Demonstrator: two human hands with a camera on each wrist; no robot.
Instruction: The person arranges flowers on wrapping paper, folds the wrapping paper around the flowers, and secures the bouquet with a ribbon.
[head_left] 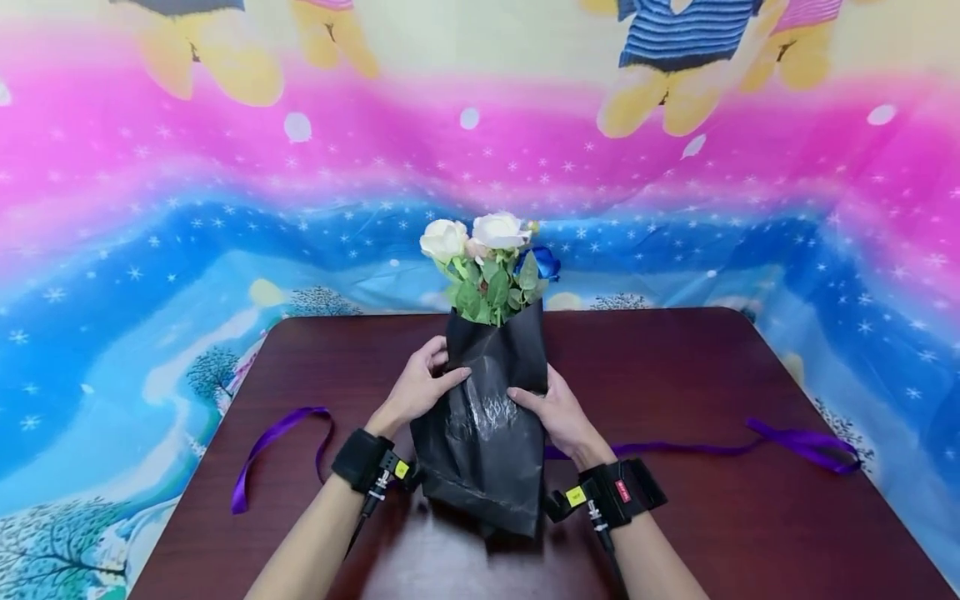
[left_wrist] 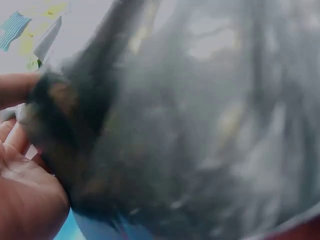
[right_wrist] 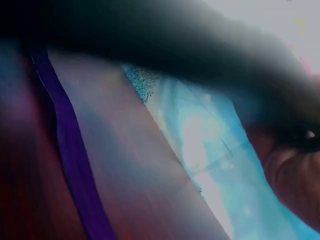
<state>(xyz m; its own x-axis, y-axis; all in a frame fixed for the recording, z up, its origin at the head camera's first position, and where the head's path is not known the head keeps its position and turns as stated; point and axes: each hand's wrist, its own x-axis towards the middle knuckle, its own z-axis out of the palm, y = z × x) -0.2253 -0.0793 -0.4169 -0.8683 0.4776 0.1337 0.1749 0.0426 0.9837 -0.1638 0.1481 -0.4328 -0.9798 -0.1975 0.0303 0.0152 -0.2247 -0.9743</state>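
Observation:
A bouquet in black wrapping paper (head_left: 483, 450) stands upright, tilted slightly, at the middle of the table in the head view. White roses (head_left: 501, 230), a blue rose (head_left: 546, 263) and green leaves (head_left: 480, 287) rise from its top. My left hand (head_left: 420, 385) grips the wrapper's left side, thumb across the front and fingers behind. On the other side my right hand (head_left: 558, 412) holds it likewise, its fingers hidden behind the paper. The left wrist view is mostly filled by the shiny wrapper (left_wrist: 190, 125). A purple ribbon (head_left: 667, 448) runs behind the bouquet.
The ribbon's left end (head_left: 273, 429) curls on the dark red-brown table (head_left: 750, 533); its right end is looped near the table's right edge. A colourful printed cloth (head_left: 360, 167) hangs behind and around the table. Each wrist wears a black strap (head_left: 363, 458) with a cable.

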